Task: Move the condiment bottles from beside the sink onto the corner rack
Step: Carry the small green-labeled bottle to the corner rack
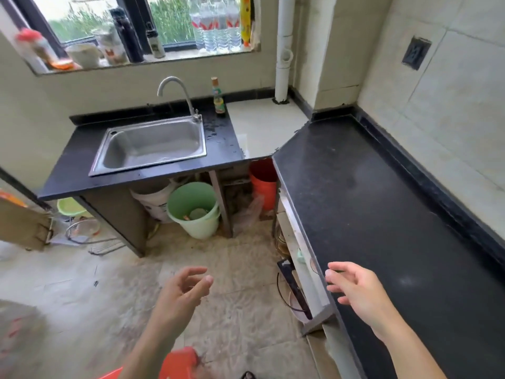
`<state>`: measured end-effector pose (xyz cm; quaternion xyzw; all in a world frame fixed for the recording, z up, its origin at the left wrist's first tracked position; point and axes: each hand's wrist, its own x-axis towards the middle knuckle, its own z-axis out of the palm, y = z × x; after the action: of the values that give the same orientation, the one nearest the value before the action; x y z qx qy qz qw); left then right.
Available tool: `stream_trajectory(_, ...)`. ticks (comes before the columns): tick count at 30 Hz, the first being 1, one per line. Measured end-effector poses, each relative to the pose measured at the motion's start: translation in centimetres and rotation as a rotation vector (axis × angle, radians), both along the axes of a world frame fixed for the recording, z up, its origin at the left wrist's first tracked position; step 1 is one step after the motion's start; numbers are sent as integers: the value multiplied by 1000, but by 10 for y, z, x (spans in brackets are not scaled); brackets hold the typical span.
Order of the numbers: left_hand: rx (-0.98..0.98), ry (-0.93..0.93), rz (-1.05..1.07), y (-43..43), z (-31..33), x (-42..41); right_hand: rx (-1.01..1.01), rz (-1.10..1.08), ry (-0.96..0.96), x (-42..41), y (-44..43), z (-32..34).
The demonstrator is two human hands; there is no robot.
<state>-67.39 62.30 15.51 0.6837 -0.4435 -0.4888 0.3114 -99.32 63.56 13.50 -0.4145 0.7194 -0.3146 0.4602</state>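
Observation:
One condiment bottle with a tan cap and a green-yellow label stands upright on the black counter, just right of the steel sink and its tap. Both hands are far from it, low in the view. My left hand hangs over the floor with loosely curled fingers, holding nothing. My right hand hovers at the front edge of the long black counter, fingers relaxed and empty. No corner rack is visible.
A pale tiled corner surface lies between the two counters. Bottles and jars line the window sill. Under the sink stand a green bucket, a white bucket and an orange bucket. A red stool is at my feet.

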Motion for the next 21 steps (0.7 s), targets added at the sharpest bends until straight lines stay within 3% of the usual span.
stream_trajectory(7, 45, 4, -50, -40, -5, 23, 26, 160, 32, 47, -66, -9)
stream_trajectory(11, 79, -3, 40, -77, -14, 42, 75, 253, 81, 51, -113, -21)
stream_trajectory(21, 79, -47, 52, -232, -10, 35, 6, 412, 46, 73, -324, -14)
